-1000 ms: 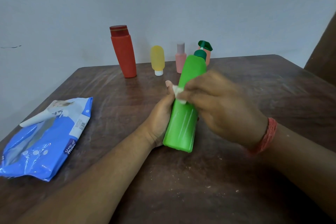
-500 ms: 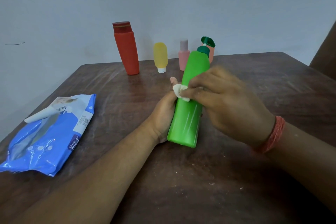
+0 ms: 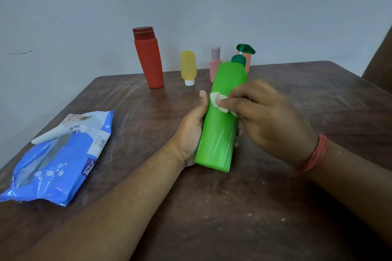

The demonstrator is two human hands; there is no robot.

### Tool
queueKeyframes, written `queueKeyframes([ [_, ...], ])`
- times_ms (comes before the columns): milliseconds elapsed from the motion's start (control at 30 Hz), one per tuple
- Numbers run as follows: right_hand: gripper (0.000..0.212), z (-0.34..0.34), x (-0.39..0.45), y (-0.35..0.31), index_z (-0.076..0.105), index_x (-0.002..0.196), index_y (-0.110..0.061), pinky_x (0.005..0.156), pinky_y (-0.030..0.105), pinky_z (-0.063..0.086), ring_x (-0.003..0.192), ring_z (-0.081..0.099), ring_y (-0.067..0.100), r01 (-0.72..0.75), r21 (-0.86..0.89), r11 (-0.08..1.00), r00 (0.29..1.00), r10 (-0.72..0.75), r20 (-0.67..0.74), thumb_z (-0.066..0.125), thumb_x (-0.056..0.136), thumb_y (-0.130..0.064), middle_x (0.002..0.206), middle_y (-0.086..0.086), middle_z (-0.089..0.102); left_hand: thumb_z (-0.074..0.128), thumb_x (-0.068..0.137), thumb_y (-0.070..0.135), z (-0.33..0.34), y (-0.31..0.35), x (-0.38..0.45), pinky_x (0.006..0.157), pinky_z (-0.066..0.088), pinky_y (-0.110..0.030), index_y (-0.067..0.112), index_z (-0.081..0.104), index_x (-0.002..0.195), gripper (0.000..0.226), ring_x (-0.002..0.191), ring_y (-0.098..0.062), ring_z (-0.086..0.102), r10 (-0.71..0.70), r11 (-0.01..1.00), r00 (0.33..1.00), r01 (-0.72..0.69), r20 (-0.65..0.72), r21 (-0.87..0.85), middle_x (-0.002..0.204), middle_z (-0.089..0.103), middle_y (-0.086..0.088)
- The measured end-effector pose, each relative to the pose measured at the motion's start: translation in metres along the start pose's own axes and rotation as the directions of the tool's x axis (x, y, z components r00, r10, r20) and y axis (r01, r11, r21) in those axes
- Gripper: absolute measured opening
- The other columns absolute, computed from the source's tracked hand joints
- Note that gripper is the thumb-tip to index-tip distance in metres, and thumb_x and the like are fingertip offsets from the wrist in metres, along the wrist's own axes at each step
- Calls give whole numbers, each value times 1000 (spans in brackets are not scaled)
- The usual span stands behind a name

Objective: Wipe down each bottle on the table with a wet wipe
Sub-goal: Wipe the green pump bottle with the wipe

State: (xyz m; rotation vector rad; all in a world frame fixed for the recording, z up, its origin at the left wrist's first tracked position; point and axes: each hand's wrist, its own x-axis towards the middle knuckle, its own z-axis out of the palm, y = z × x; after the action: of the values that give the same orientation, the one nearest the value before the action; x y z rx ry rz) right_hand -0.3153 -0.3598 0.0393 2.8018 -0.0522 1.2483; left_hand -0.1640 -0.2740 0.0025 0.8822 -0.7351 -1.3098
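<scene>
Green plastic fills the middle of the view: the green bottle point(image 3: 220, 121) is tilted, its base toward the person and its dark green pump cap point(image 3: 244, 54) pointing away and up, lifted off the wooden table point(image 3: 233, 207). The left hand point(image 3: 192, 133) comes in from the lower left with the forearm stretched across the table and cradles the bottle's left side; the thumb lies straight up along the plastic, while the other fingers wrap behind it, with tips just showing at the bottle's right edge. The right hand point(image 3: 269, 116) reaches in from the right, wrist bent and ringed by a red thread band point(image 3: 314, 154). Its curled fingertips pinch a small crumpled wet wipe point(image 3: 219, 103) and press it flat on the bottle's upper front, just beside the left thumb tip. Beyond the fingers, near the wall, stand a red bottle point(image 3: 149, 59), a yellow bottle point(image 3: 188, 66) resting on its white cap, and a pink bottle point(image 3: 214, 63); another is mostly hidden behind the pump. Well left of the left hand lies a blue wipes pack point(image 3: 57, 159).
</scene>
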Motion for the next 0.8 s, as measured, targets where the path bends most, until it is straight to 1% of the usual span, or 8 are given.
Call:
queueKeyframes([
  [133, 34, 5, -8, -10, 73, 115, -3, 73, 39, 50, 84, 59, 29, 144, 66, 987, 982, -150, 111, 41, 104, -12, 103, 12, 66, 26, 102, 64, 0, 0, 2, 81, 53, -29, 14, 70, 115, 69, 87, -14, 65, 17, 990, 996, -5, 86, -138, 100, 66, -4],
  [267, 32, 5, 0, 0, 73, 112, -3, 73, 42, 51, 87, 59, 29, -65, 29, 997, 998, 64, 8, 44, 103, -12, 102, 12, 65, 30, 104, 59, -5, 0, 4, 82, 52, -44, 14, 74, 115, 64, 93, -29, 62, 51, 990, 997, -44, 52, -133, 107, 68, -14],
  [400, 40, 8, -6, -17, 73, 114, -5, 74, 38, 50, 85, 59, 27, 151, 56, 987, 981, -156, 114, 36, 108, -19, 102, 12, 66, 36, 103, 53, -8, 4, 2, 107, 41, -37, 4, 67, 126, 63, 114, -30, 54, 18, 982, 999, -12, 31, -188, 124, 60, -18],
  [533, 26, 11, 0, 1, 72, 115, -4, 76, 42, 51, 89, 58, 28, -72, 43, 996, 997, 72, 3, 51, 102, -12, 103, 11, 64, 39, 100, 50, -8, 6, 4, 82, 56, -44, 8, 74, 113, 57, 88, -31, 68, 66, 983, 998, -67, -15, -171, 105, 71, -17],
  [567, 27, 11, -1, -1, 72, 115, -4, 77, 40, 51, 89, 58, 28, -55, 48, 997, 998, 55, 12, 51, 102, -13, 103, 11, 65, 38, 100, 49, -7, 7, 4, 82, 56, -43, 7, 74, 114, 57, 89, -30, 69, 71, 980, 997, -73, -17, -185, 105, 71, -17],
  [667, 38, 9, -7, -13, 73, 116, -6, 77, 38, 49, 86, 59, 28, 144, 36, 989, 986, -147, 81, 38, 108, -19, 104, 11, 68, 36, 102, 46, -8, 8, 1, 84, 58, -34, 3, 65, 125, 57, 94, -23, 70, 51, 973, 999, -53, -16, -226, 108, 72, -14],
  [700, 36, 8, -6, -9, 73, 117, -6, 77, 39, 49, 87, 59, 28, 138, 5, 990, 988, -138, 67, 40, 107, -17, 104, 11, 68, 35, 102, 46, -9, 6, 2, 84, 58, -36, 4, 64, 126, 56, 93, -24, 70, 53, 974, 998, -56, -18, -219, 108, 72, -15],
  [800, 24, 9, -3, 5, 73, 115, -5, 74, 44, 50, 89, 58, 29, -62, -11, 998, 997, 62, -49, 55, 101, -11, 102, 11, 66, 38, 101, 46, -9, 5, 3, 84, 54, -45, 7, 74, 113, 55, 89, -31, 68, 92, 985, 993, -101, -67, -143, 104, 72, -18],
])
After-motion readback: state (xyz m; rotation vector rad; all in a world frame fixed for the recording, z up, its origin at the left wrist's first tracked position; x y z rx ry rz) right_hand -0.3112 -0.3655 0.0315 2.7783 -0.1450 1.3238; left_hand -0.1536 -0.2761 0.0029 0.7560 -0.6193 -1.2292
